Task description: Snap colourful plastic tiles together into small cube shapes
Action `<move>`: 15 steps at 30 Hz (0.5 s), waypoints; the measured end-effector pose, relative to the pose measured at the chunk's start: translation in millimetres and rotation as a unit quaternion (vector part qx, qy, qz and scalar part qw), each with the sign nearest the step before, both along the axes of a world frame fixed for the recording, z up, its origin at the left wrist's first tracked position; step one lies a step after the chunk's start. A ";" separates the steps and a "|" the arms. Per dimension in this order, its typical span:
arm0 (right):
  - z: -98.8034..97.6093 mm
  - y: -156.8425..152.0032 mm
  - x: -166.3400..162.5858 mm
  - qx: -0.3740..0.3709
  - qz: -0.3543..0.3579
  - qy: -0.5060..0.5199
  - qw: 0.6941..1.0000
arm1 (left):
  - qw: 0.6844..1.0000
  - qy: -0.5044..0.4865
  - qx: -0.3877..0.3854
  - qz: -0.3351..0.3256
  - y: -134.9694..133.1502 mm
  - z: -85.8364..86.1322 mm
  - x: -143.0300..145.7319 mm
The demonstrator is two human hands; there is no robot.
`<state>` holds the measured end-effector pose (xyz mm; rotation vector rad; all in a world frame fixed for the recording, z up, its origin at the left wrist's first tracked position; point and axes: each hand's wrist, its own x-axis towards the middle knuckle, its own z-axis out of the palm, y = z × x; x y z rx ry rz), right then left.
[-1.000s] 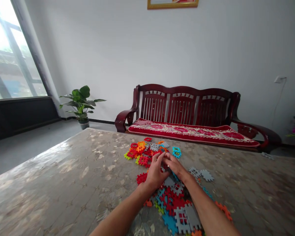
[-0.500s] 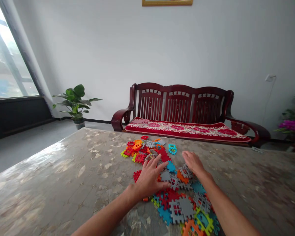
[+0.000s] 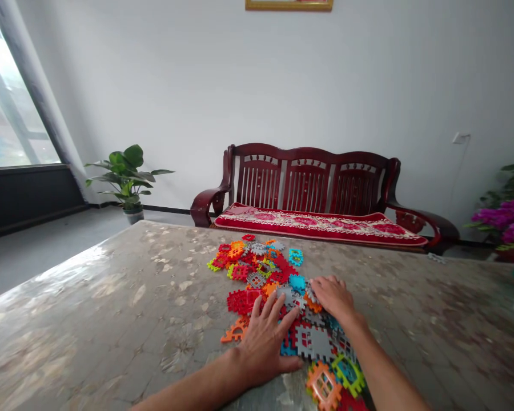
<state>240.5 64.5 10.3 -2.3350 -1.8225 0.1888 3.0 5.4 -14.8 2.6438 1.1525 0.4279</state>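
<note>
Many flat, toothed plastic tiles in red, orange, grey, blue and green lie scattered on a marbled brown table. My left hand lies flat and open on the near tiles, fingers spread, next to a grey window tile. Just to the right, my right hand rests palm down on a heap of grey and orange tiles, fingers curled slightly over them. An orange triangular piece lies left of my left hand. At the near edge sit an orange window tile and a green-framed one.
Behind the table stands a dark red wooden bench with a red patterned cushion. A potted green plant sits on the floor at the left by a large window. Purple flowers show at the right edge.
Both hands have drawn back toward me across the tiles. The left hand slid nearer and flattened; the right moved left and closer. Tiles under them have shifted, and the orange triangle now shows.
</note>
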 end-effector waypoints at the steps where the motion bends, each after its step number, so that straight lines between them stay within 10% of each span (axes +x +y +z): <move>1: 0.9 0.7 -3.7 0.005 0.005 0.006 1.000 | 1.000 0.000 0.002 -0.003 1.1 1.3 2.7; 15: -3.0 18.3 -10.7 0.016 -0.021 0.117 0.993 | 0.997 0.004 0.074 0.001 12.2 12.3 40.9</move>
